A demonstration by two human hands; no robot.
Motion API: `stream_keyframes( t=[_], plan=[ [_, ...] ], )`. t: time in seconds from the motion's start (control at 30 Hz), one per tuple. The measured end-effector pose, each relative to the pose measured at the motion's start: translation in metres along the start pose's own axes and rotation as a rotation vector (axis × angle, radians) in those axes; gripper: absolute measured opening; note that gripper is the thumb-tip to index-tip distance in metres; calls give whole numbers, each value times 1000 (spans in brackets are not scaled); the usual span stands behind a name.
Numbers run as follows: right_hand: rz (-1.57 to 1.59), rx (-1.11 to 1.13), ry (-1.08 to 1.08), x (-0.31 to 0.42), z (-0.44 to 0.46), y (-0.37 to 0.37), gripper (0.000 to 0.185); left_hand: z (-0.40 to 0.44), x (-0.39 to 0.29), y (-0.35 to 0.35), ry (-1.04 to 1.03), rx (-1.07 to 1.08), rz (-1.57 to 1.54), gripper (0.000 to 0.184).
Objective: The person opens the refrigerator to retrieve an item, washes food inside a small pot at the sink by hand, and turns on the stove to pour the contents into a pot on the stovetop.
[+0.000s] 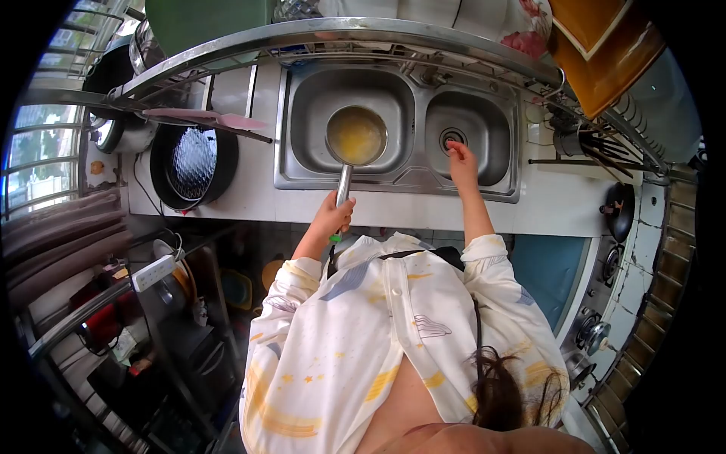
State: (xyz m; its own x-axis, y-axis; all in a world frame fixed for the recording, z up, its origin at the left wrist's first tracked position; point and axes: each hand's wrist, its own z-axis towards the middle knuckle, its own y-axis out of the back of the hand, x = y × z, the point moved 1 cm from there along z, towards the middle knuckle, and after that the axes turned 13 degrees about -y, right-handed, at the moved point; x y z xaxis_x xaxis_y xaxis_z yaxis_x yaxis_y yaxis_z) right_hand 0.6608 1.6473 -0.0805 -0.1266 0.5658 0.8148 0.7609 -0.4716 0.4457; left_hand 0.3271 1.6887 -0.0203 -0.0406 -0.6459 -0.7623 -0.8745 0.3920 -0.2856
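The left hand (330, 217) is wrapped around the handle of a saucepan (357, 115), which lies ahead of it, over the large basin (311, 129), with something yellow inside. The right hand (463, 165) reaches over the small basin (488, 132), its fingertips bunched near the drain (462, 138); they are too small in view to tell whether they pinch anything. Off to the left of the left hand stands a black pot (227, 170) with a shiny, rippled thing in it; far to the right of the right hand, a small black pan (622, 212) sits by the wall. Beyond both hands are the tap (432, 76) and a metal rail (363, 27) that bars the way across the back. The saucepan points away from the body, its long axis running nearly straight forward from the left hand, with the handle's near end leaning slightly left. Nearest the left hand is the counter (560, 208) with its front edge, then the sink's front rim, which the handle crosses. Bare basin floor shows left of the saucepan, and a metal divider (420, 144) separates it from the right hand. Bare counter lies to the right of the right hand.
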Motion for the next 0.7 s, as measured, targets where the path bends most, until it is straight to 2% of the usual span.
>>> stream_keyframes(
  t=[0.2, 0.4, 0.7],
  plan=[
    [34, -123, 9, -30, -1, 14, 20, 0, 0, 9, -50, -100, 107, 22],
    [-29, -169, -33, -35, -1, 29, 20, 4, 2, 20, -82, -162, 97, 20],
    [67, -175, -17, -40, 0, 38, 20, 7, 5, 30, -118, -214, 102, 20]
  ],
)
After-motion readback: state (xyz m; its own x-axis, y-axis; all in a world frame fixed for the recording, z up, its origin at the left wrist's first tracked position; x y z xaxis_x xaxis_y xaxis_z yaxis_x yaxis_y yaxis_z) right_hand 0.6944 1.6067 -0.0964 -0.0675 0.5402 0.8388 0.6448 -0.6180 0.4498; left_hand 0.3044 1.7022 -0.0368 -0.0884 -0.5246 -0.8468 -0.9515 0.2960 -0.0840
